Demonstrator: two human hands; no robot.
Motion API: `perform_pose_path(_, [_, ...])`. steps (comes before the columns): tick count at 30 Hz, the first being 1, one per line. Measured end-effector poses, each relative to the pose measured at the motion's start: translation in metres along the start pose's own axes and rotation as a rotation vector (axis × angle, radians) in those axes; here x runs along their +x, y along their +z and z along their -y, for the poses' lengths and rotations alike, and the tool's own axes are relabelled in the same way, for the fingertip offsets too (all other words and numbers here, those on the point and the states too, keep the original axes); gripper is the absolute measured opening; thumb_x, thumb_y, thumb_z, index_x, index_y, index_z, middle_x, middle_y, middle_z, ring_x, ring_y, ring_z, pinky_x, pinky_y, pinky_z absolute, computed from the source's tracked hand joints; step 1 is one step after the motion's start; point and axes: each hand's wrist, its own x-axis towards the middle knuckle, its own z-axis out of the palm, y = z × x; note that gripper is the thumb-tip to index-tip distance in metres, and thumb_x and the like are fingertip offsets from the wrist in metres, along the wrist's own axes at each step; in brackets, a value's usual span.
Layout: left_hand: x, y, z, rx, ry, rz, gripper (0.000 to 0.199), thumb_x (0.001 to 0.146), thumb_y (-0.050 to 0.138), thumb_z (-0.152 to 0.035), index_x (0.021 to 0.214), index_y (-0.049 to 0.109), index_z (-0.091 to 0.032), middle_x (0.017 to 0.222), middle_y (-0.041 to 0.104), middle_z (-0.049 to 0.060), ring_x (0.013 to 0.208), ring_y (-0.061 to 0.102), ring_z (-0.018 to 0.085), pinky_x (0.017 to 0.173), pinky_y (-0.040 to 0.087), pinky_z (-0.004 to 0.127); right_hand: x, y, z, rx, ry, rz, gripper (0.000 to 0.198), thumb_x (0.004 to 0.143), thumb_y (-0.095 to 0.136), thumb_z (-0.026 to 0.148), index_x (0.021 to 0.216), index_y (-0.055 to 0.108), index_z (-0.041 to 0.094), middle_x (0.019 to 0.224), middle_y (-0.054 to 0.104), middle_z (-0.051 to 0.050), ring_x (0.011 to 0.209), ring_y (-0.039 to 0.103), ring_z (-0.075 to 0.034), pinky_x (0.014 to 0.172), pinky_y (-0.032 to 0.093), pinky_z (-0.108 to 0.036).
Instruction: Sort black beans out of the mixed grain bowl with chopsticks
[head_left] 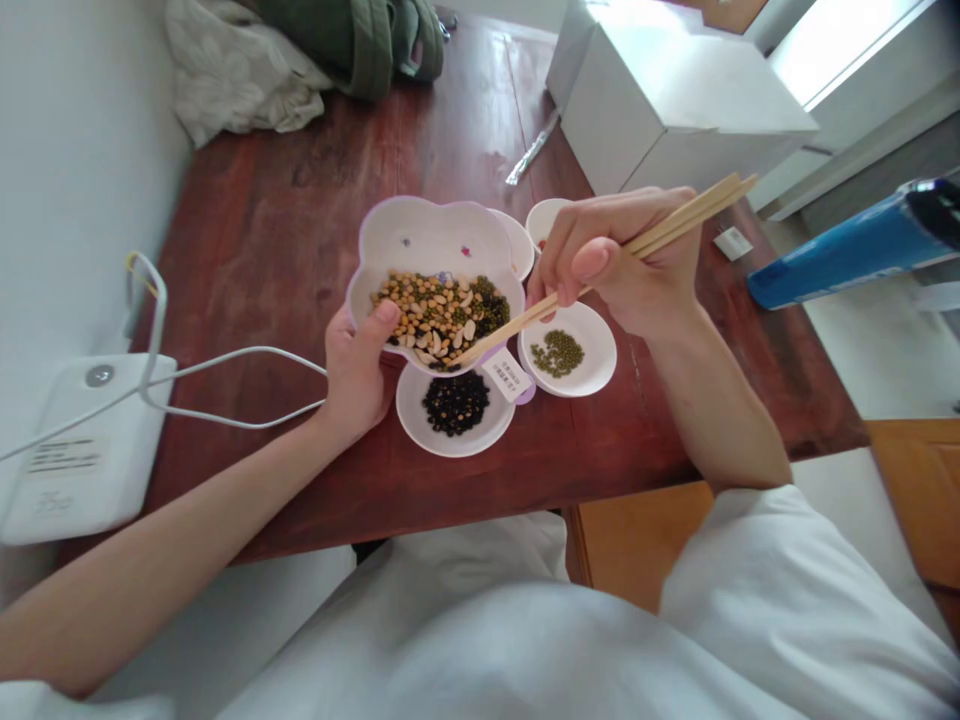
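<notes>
My left hand (358,372) grips the near rim of a flower-shaped white bowl (435,240), tilted toward me and holding mixed beans (442,315). My right hand (619,260) holds a pair of wooden chopsticks (660,232), whose tips reach into the beans at the bowl's near edge. Below the bowl sits a small white dish of black beans (454,405). To its right is a dish of green beans (566,350). Two more small dishes (541,220) are partly hidden behind the bowl and my right hand.
The red-brown wooden table (300,200) carries a white box (675,100) at the back right, crumpled cloth (232,70) and a green bag (360,40) at the back left, a white device (82,450) with cable at the left. A blue cylinder (847,245) lies right.
</notes>
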Motion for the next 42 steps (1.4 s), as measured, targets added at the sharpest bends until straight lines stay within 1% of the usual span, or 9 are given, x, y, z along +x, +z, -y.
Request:
perform_pose_path(4, [0.0,0.003,-0.002,-0.025,0.002,0.002,0.045,0.086,0.1,-0.053,0.109,0.082,-0.018,0.096,0.084,0.007,0.128,0.077,0.037,0.111,0.066,0.049,-0.001,-0.004,0.0,0.134,-0.088,-0.015,0.04,0.103,0.084,0.058,0.074,0.081,0.03,0.072,0.079,-0.001,0.062,0.072,-0.019,0.051,0.05,-0.036])
perform_pose_path(10, [-0.001,0.002,-0.003,-0.007,-0.003,0.0,0.046,0.088,0.097,-0.052,0.115,0.084,-0.018,0.107,0.086,0.008,0.124,0.078,0.036,0.109,0.066,0.049,-0.005,-0.004,0.0,0.129,0.015,-0.085,0.05,0.093,0.084,0.076,0.069,0.075,0.033,0.073,0.075,-0.004,0.063,0.072,-0.027,0.055,0.061,-0.046])
perform_pose_path(14, [0.0,0.0,0.0,0.014,-0.001,0.021,0.048,0.09,0.096,-0.053,0.12,0.083,-0.018,0.113,0.086,0.008,0.112,0.081,0.034,0.106,0.067,0.049,-0.005,-0.001,0.001,0.143,0.01,-0.127,0.048,0.094,0.085,0.072,0.069,0.076,0.033,0.071,0.074,-0.004,0.065,0.074,-0.027,0.056,0.061,-0.046])
perform_pose_path(19, [0.0,0.0,0.0,-0.015,-0.022,0.027,0.043,0.091,0.095,-0.05,0.116,0.081,-0.018,0.112,0.086,0.008,0.118,0.08,0.034,0.105,0.067,0.049,-0.004,0.007,-0.005,0.252,-0.043,-0.12,0.039,0.099,0.086,0.06,0.073,0.08,0.032,0.072,0.077,-0.003,0.062,0.075,-0.026,0.05,0.058,-0.042])
perform_pose_path(23, [-0.001,0.002,-0.001,-0.04,-0.043,0.033,0.046,0.088,0.098,-0.051,0.116,0.081,-0.02,0.107,0.086,0.007,0.122,0.08,0.035,0.106,0.067,0.05,-0.014,0.018,-0.018,0.273,-0.121,-0.286,0.047,0.102,0.083,0.06,0.068,0.075,0.029,0.063,0.065,0.0,0.051,0.067,-0.02,0.041,0.052,-0.036])
perform_pose_path(27, [0.0,0.003,0.0,-0.04,-0.051,0.03,0.044,0.088,0.097,-0.048,0.116,0.081,-0.018,0.107,0.086,0.007,0.116,0.081,0.034,0.106,0.067,0.05,-0.034,0.028,-0.039,0.207,-0.174,-0.511,0.058,0.102,0.081,0.065,0.062,0.064,0.026,0.059,0.05,0.004,0.045,0.057,-0.014,0.044,0.053,-0.029])
perform_pose_path(29, [0.0,0.003,0.001,-0.041,-0.047,0.036,0.04,0.089,0.096,-0.047,0.114,0.082,-0.019,0.108,0.087,0.006,0.115,0.081,0.032,0.107,0.067,0.049,-0.041,0.031,-0.048,0.203,-0.161,-0.556,0.06,0.1,0.082,0.068,0.063,0.062,0.026,0.058,0.049,0.005,0.043,0.055,-0.012,0.043,0.052,-0.028])
perform_pose_path(34, [0.001,0.003,0.002,-0.023,-0.037,0.031,0.043,0.085,0.096,-0.048,0.115,0.082,-0.021,0.108,0.085,0.008,0.117,0.083,0.034,0.104,0.069,0.047,-0.05,0.022,-0.052,0.202,-0.08,-0.494,0.061,0.101,0.078,0.073,0.066,0.063,0.025,0.061,0.056,0.003,0.046,0.061,-0.013,0.043,0.053,-0.026])
perform_pose_path(42, [0.002,0.001,0.003,0.001,-0.03,0.041,0.044,0.085,0.096,-0.048,0.115,0.082,-0.021,0.109,0.086,0.009,0.111,0.084,0.032,0.102,0.07,0.045,-0.058,0.012,-0.043,0.097,-0.08,-0.467,0.057,0.098,0.08,0.075,0.067,0.069,0.028,0.061,0.061,0.002,0.049,0.065,-0.018,0.043,0.057,-0.031])
